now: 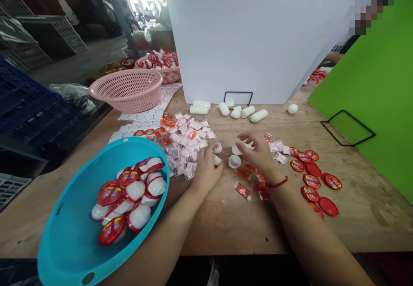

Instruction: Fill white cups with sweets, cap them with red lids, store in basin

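My left hand (208, 165) is curled beside the pile of small pink-and-white packets, its thumb and fingers around a small white plastic cup (217, 160). Another white cup (218, 148) sits at its fingertips. My right hand (258, 152), with a red cord at the wrist, bends its fingers over white cups (238, 149), which it partly hides. Just in front of these, an open white cup (235, 161) stands upright on the table. Several red sachets (242, 190) lie below my right hand. Red printed lids (311, 181) are scattered to its right.
At left, a tilted blue basin (58, 234) holds filled white cups with red lids. Pink baskets (129, 90) stand behind it. White cup stacks (259, 115) lie before an upright white panel (238, 36). A green panel (371, 88) with a wire stand borders the right.
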Demonstrator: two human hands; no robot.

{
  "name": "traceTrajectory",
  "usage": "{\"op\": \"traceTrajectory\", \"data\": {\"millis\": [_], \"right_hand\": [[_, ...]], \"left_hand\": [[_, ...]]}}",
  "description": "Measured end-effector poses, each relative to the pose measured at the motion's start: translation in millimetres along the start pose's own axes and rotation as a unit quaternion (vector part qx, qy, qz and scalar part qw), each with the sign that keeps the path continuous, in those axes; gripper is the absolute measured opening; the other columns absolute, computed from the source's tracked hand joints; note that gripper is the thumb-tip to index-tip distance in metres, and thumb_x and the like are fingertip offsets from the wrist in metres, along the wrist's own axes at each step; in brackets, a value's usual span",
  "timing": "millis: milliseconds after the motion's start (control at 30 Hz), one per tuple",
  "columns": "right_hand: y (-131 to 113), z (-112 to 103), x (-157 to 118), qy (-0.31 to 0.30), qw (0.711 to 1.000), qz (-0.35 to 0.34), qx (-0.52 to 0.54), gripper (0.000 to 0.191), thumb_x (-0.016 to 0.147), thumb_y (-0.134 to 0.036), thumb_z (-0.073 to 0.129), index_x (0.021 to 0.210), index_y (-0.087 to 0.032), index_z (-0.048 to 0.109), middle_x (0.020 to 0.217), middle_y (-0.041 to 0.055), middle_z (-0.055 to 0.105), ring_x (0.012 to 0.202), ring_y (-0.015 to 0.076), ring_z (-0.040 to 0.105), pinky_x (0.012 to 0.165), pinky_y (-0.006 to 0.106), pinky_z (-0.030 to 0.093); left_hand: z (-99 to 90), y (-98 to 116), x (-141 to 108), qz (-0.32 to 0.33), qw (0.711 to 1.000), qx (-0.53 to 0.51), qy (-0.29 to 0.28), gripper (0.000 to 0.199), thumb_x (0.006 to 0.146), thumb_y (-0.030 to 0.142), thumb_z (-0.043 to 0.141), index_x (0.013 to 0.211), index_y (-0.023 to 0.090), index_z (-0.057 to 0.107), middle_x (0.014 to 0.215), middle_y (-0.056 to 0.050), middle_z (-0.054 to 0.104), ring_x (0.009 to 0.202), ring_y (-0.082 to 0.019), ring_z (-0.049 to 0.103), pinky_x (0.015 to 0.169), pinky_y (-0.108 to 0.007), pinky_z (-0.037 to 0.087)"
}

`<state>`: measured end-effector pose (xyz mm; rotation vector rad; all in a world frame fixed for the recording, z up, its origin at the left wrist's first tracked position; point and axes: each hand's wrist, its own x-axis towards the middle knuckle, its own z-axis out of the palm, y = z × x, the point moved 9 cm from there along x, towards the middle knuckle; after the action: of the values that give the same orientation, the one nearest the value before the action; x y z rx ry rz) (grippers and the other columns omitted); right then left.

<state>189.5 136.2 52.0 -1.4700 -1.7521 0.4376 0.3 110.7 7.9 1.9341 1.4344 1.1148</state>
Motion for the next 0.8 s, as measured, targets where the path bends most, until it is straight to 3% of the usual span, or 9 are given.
{"op": "traceTrajectory", "data": {"millis": [100, 233, 367, 500, 567, 667, 733, 800], "right_hand": [[19.1, -4.0, 26.9, 0.042, 0.986, 0.126, -0.105, 0.043, 0.085, -0.041, 0.065, 0.123, -0.021, 0.063, 0.109, 0.0104, 0.069, 0.096, 0.0285, 0.064, 0.088, 0.046, 0.049], [26.7, 6.1, 83.6, 0.012, 0.93, 0.129, -0.343, 0.056, 0.084, -0.042, 0.067, 0.135, -0.02, 0.058, 0.134, 0.0183, 0.059, 0.122, 0.0407, 0.051, 0.1, 0.058, 0.038], [54.5, 27.2, 128.8, -0.027, 0.913, 0.155, -0.376, 0.053, 0.087, -0.044, 0.065, 0.13, -0.014, 0.062, 0.139, 0.0228, 0.054, 0.128, 0.0426, 0.044, 0.102, 0.056, 0.036], [64.5, 36.8, 151.4, -0.017, 0.93, 0.135, -0.341, 0.042, 0.086, -0.038, 0.067, 0.12, -0.014, 0.067, 0.137, 0.0226, 0.055, 0.129, 0.044, 0.043, 0.104, 0.061, 0.032], [60.0, 34.8, 149.8, -0.006, 0.96, 0.117, -0.256, 0.039, 0.085, -0.036, 0.069, 0.116, -0.013, 0.066, 0.132, 0.0227, 0.059, 0.126, 0.043, 0.048, 0.103, 0.062, 0.033], [40.0, 34.1, 121.8, -0.051, 0.991, 0.073, -0.102, 0.044, 0.085, -0.041, 0.07, 0.12, -0.016, 0.061, 0.117, 0.0147, 0.068, 0.106, 0.0306, 0.062, 0.094, 0.049, 0.048], [11.8, 39.2, 84.9, -0.126, 0.992, 0.009, 0.011, 0.047, 0.086, -0.045, 0.071, 0.124, -0.02, 0.059, 0.113, 0.009, 0.069, 0.095, 0.0238, 0.065, 0.082, 0.038, 0.054], [-23.8, 43.4, 39.1, -0.198, 0.97, -0.065, 0.124, 0.045, 0.087, -0.048, 0.071, 0.123, -0.023, 0.061, 0.116, 0.0081, 0.068, 0.096, 0.0231, 0.066, 0.081, 0.036, 0.055]], "left_hand": [[5.5, 0.8, -7.2, 0.0, 1.0, 0.011, -0.007, 0.057, 0.078, 0.008, 0.065, 0.132, 0.018, 0.05, 0.132, -0.012, 0.059, 0.129, -0.029, 0.052, 0.114, -0.05, 0.041], [0.4, 7.3, -12.7, -0.002, 1.0, 0.01, 0.011, 0.058, 0.08, 0.01, 0.064, 0.135, 0.021, 0.048, 0.135, -0.012, 0.054, 0.131, -0.029, 0.049, 0.115, -0.051, 0.04], [-8.6, 15.3, -14.2, -0.014, 0.999, 0.021, 0.03, 0.056, 0.084, 0.014, 0.065, 0.136, 0.022, 0.047, 0.135, -0.013, 0.051, 0.132, -0.029, 0.048, 0.115, -0.052, 0.039], [-14.2, 16.8, -16.5, -0.026, 0.998, 0.034, 0.053, 0.053, 0.089, 0.022, 0.065, 0.139, 0.023, 0.046, 0.138, -0.014, 0.049, 0.133, -0.031, 0.046, 0.114, -0.054, 0.037], [-17.7, 16.4, -17.6, -0.026, 0.997, 0.024, 0.071, 0.052, 0.093, 0.027, 0.063, 0.141, 0.023, 0.044, 0.138, -0.014, 0.049, 0.133, -0.03, 0.046, 0.114, -0.054, 0.037], [-24.7, 15.0, -17.9, -0.02, 0.995, -0.015, 0.096, 0.052, 0.097, 0.035, 0.058, 0.144, 0.022, 0.039, 0.139, -0.015, 0.049, 0.135, -0.028, 0.045, 0.115, -0.051, 0.037], [-26.4, 11.4, -16.3, -0.027, 0.994, -0.058, 0.089, 0.053, 0.1, 0.041, 0.053, 0.147, 0.022, 0.036, 0.141, -0.016, 0.049, 0.134, -0.027, 0.047, 0.114, -0.048, 0.04], [-23.5, 9.1, -13.3, -0.032, 0.991, -0.113, 0.057, 0.053, 0.103, 0.045, 0.046, 0.149, 0.022, 0.033, 0.144, -0.016, 0.049, 0.132, -0.025, 0.051, 0.112, -0.044, 0.043]]}}
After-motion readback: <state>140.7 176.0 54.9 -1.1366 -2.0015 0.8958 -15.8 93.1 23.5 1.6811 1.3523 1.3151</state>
